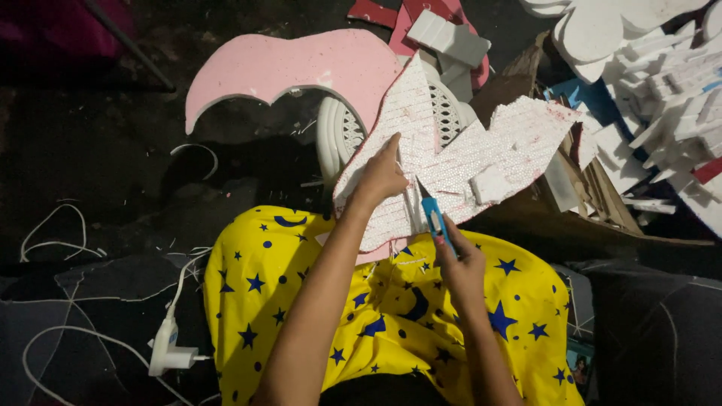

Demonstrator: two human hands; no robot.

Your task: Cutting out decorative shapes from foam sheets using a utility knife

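Foam cutout on lap, charger left

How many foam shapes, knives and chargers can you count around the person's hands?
Cut foam shapes: 2, one pink crescent and one white shape held by the left hand
Blue knife, in the right hand: 1
White charger: 1
Total: 4
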